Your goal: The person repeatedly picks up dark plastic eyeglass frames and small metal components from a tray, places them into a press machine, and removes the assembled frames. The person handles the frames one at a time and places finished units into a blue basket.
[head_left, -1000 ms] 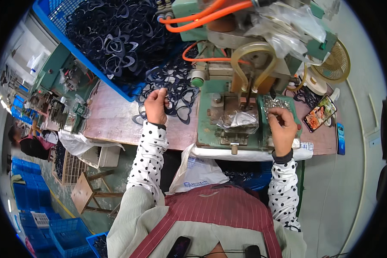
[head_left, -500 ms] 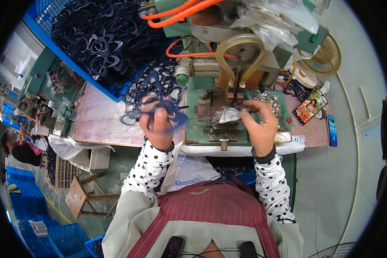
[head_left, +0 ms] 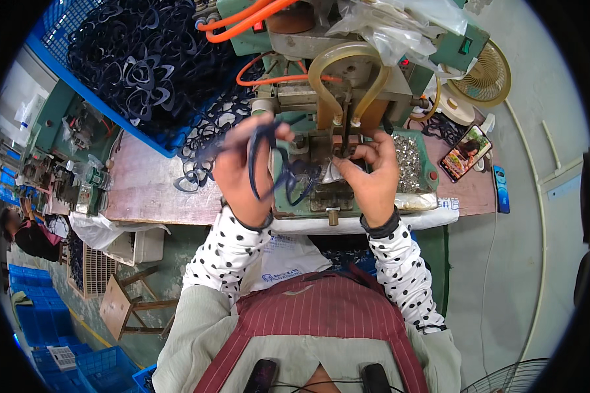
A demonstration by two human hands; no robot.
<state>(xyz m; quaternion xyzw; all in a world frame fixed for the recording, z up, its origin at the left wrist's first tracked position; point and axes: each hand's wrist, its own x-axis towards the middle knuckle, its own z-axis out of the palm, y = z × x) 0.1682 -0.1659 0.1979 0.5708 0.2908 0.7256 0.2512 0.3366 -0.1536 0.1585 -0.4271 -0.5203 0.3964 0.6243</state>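
Observation:
My left hand point(head_left: 240, 175), left of the press, is closed round dark blue looped pieces point(head_left: 254, 169), thin cut-out rings with open centres. Some loops hang from its fingers towards the press's work area, slightly blurred. At the green bench press point(head_left: 287, 204), my right hand point(head_left: 375, 180) has its thumb and fingers bent in at the tooling point(head_left: 345, 143). Whatever its fingertips hold is too small or hidden to make out. Crumpled clear plastic point(head_left: 332, 171) lies by the right thumb, under the tooling. A clear yellowish hose point(head_left: 318, 69) arches over the tooling.
Small shiny metal parts point(head_left: 406, 160) fill a tray right of the tooling. A phone point(head_left: 465, 154) lies beyond it, near a fan point(head_left: 485, 75). A blue crate point(head_left: 118, 119) piled with dark loops point(head_left: 144, 75) stands at the far left; more loose loops point(head_left: 206, 141) lie beside it.
My left hand has lifted and come nearer the press, with the loops swung round to its right. My right hand has moved in closer to the tooling. The whole view has shifted slightly.

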